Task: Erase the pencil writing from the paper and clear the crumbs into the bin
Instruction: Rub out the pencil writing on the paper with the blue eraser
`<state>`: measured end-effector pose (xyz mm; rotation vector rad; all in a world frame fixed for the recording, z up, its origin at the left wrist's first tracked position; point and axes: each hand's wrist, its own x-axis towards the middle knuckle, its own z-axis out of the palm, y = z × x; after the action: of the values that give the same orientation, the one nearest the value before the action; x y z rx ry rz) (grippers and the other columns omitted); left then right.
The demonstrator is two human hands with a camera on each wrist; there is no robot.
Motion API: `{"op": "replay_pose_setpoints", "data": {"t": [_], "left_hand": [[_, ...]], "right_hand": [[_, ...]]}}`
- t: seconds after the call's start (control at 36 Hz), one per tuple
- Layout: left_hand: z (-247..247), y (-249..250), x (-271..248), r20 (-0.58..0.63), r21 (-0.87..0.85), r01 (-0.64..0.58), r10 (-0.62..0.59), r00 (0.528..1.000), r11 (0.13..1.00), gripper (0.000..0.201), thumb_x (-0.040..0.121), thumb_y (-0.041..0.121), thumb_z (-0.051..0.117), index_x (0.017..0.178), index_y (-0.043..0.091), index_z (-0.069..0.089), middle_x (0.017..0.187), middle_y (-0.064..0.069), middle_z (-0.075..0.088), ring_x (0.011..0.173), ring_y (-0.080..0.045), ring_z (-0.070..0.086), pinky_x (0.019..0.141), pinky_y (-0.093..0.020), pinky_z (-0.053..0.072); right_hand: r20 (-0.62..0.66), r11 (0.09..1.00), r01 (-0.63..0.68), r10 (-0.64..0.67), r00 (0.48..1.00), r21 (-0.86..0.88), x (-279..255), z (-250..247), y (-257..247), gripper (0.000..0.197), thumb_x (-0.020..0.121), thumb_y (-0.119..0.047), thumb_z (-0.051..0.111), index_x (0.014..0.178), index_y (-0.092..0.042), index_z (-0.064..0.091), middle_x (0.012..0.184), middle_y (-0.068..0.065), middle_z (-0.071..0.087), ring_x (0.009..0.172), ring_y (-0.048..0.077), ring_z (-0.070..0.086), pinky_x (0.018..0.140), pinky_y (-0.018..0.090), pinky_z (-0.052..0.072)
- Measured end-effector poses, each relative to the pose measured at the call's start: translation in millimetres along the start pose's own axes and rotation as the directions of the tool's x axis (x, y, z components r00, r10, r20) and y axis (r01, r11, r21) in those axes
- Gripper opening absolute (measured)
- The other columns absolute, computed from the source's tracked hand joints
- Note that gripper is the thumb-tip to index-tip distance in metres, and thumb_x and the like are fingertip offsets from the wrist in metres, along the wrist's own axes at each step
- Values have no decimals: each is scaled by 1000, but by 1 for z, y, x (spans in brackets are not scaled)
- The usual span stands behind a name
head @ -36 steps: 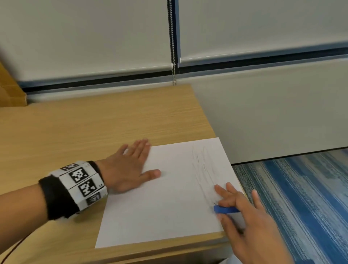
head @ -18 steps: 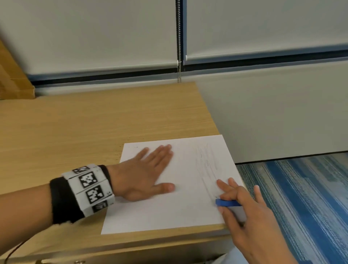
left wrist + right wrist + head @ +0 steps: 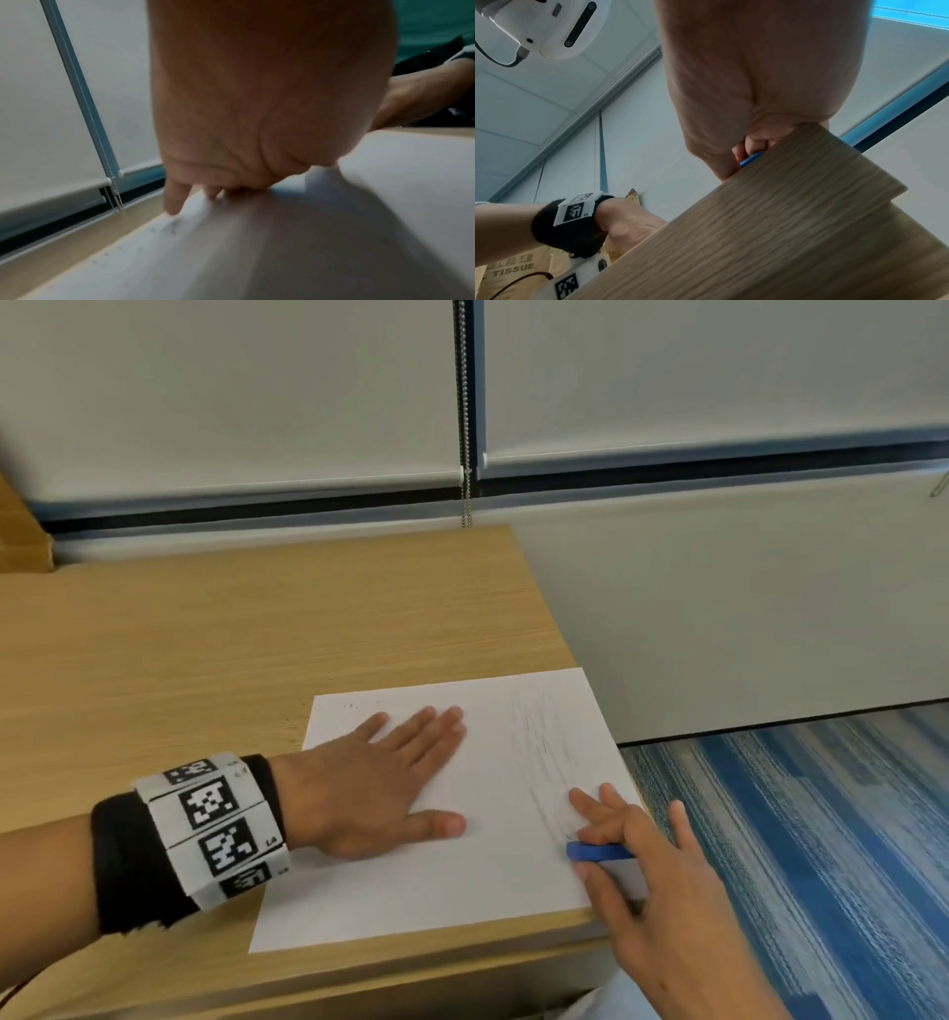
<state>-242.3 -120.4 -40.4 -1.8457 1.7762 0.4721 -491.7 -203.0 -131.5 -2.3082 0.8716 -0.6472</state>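
Overhead, left hand [image 3: 380,788] presses paper [image 3: 411,891] flat; right hand [image 3: 662,880] seemingly pinches eraser [image 3: 598,852].

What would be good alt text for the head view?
A left hand presses flat on a white paper on a wooden desk, while the right hand pinches a blue eraser against faint pencil marks near the paper's right edge.

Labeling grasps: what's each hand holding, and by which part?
The right hand pinches the blue eraser by its rear part; the front end sticks out onto the paper. The left hand holds nothing and rests flat on the paper.
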Motion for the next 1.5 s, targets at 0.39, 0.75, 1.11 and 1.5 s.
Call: {"op": "replay_pose_setpoints", "data": {"t": [0.39, 0.75, 1.11, 1.5], "left_hand": [[-28, -8, 38, -25, -142, 2, -6, 1000, 990, 97, 81, 83, 35, 147, 44, -25, 153, 15, -37, 146, -14, -26, 116, -57, 19], [-31, -27, 45, 23, -176, -33, 38, 999, 984, 120, 73, 84, 50, 149, 32, -27, 150, 20, -38, 143, -7, -27, 119, -56, 2], [-35, -31, 48, -12, -250, -32, 30, 999, 968, 129, 66, 80, 64, 151, 32, -21, 153, 21, -32, 144, -7, -26, 118, -59, -3], [-30, -40, 57, 72, -294, 74, -55, 996, 953, 132, 49, 90, 64, 137, 58, -29, 143, 22, -48, 138, -19, -40, 109, -72, -7]], "right_hand": [[-54, 997, 71, -74, 996, -41, 2, -1, -4, 33, 76, -25, 62, 103, -40, 52, 124, -46, 46, 126, -22, 33, 118, 22, -2], [124, 996, 6, 5, 992, -92, 31, -52, -47, 12, 79, -35, 70, 81, -43, 61, 99, -39, 61, 104, -21, 48, 108, 9, 21], [320, 941, 191, -97, 942, -279, 170, -45, -63, 12, 85, -16, 66, 94, -17, 74, 91, -4, 69, 82, 11, 61, 76, 25, 52], [530, 917, 278, -91, 843, -285, 204, -27, -50, 9, 79, -13, 70, 87, -12, 74, 79, -2, 68, 67, 7, 57, 60, 13, 44]]}}
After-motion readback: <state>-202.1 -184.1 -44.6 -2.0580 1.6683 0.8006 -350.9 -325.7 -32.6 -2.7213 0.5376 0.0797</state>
